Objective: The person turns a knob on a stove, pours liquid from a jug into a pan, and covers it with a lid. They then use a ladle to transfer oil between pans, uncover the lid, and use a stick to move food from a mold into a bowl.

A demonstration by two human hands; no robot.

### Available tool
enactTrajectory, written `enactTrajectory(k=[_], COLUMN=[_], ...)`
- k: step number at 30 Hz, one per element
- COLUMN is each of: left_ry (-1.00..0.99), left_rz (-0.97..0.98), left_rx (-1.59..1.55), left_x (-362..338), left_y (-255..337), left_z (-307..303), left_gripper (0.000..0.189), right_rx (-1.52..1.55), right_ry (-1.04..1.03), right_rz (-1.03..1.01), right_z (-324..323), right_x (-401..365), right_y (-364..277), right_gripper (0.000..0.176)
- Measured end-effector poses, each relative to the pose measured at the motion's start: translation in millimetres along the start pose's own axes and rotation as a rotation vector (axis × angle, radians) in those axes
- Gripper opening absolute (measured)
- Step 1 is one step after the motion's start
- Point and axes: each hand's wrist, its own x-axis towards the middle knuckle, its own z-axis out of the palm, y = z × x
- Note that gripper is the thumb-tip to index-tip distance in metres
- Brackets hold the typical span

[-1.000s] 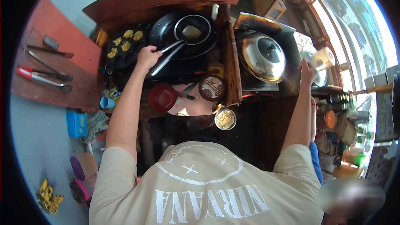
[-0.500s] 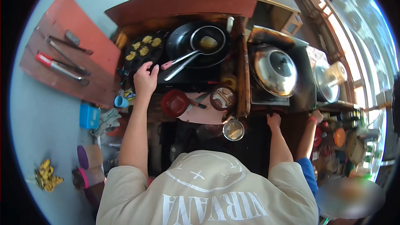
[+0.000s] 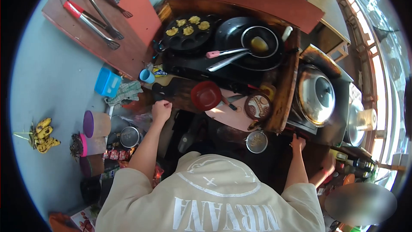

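My left hand (image 3: 161, 110) is curled into a loose fist with nothing in it, at the counter's near left edge, just below a black board. A red bowl (image 3: 206, 95) sits to its right. My right hand (image 3: 297, 141) rests on the dark counter edge below the steel lidded pot (image 3: 316, 94) and holds nothing. Farther back stand a black mould pan (image 3: 187, 32) with several yellow cakes and a black frying pan (image 3: 253, 43) with a pink-handled tool (image 3: 223, 53) lying across it.
A round tin (image 3: 257, 106) and a small pot of grains (image 3: 256, 141) lie between my hands. A blue cup (image 3: 146, 76), a blue box (image 3: 107, 82), tongs (image 3: 92, 17) on a red board and bananas (image 3: 40, 129) are at the left. Another person's hand (image 3: 328, 164) is at the right.
My left hand let go of the pan's handle and drew back to the counter's near edge. My right hand came down from the far right shelf to the counter edge. The view turned left.
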Motion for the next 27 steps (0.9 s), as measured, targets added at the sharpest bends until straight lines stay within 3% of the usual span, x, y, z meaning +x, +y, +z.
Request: enactTrajectory(k=[1, 3, 4, 6, 8, 14, 16, 18, 21, 24, 25, 27], left_ry=[-0.002, 0.013, 0.028, 0.195, 0.267, 0.269, 0.038, 0.093, 0.261, 0.347, 0.424, 0.545], left_rz=[-0.018, -0.054, -0.079, -0.062, -0.045, -0.081, 0.019, 0.236, 0.568, 0.655, 0.669, 0.697], left_rx=[0.042, 0.161, 0.279, 0.329, 0.292, 0.168, 0.03, 0.051, 0.083, 0.12, 0.044, -0.107], left_x=[16.3, 50.0, 67.3, 111.8, 155.3, 256.7, 273.4, 261.2, 230.4, 195.4, 187.4, 185.1], left_y=[-2.5, 4.7, 6.9, -11.1, -20.5, -71.0, -99.4, -95.3, -86.9, -63.4, -57.8, -39.2], left_z=[-2.4, -23.2, -29.3, -35.8, -51.2, -35.1, -26.1, -37.4, -64.7, -98.4, -104.2, -109.7], left_gripper=[0.022, 0.023, 0.025, 0.032, 0.039, 0.036, 0.029, 0.017, 0.007, 0.003, 0.004, 0.007], right_rx=[-0.006, 0.466, 0.457, 0.902, 0.945, 0.646, 0.505, 0.062, 0.228, 0.224, -0.019, -0.017], right_ry=[-0.006, -0.163, -0.16, -0.224, -0.289, -0.306, -0.316, -0.598, -0.593, -0.682, -0.792, -0.79], right_rz=[-0.006, 0.346, 0.355, 0.57, 0.591, 0.588, 0.645, 0.21, 0.775, 0.768, 0.637, 0.641], right_z=[1.8, -10.6, -6.5, 2.0, -14.5, -5.4, -1.5, 60.4, 18.6, 22.6, 40.8, 45.2], right_x=[0.7, -11.0, -11.1, -1.9, -22.6, -126.3, -173.6, -170.3, -243.3, -264.3, -259.3, -262.0], right_y=[-4.9, -18.7, -14.3, 8.5, 1.4, 11.0, 3.3, 133.6, -16.3, -36.7, -18.3, -21.0], right_gripper=[0.046, 0.047, 0.047, 0.045, 0.045, 0.031, 0.029, 0.028, 0.029, 0.032, 0.032, 0.031])
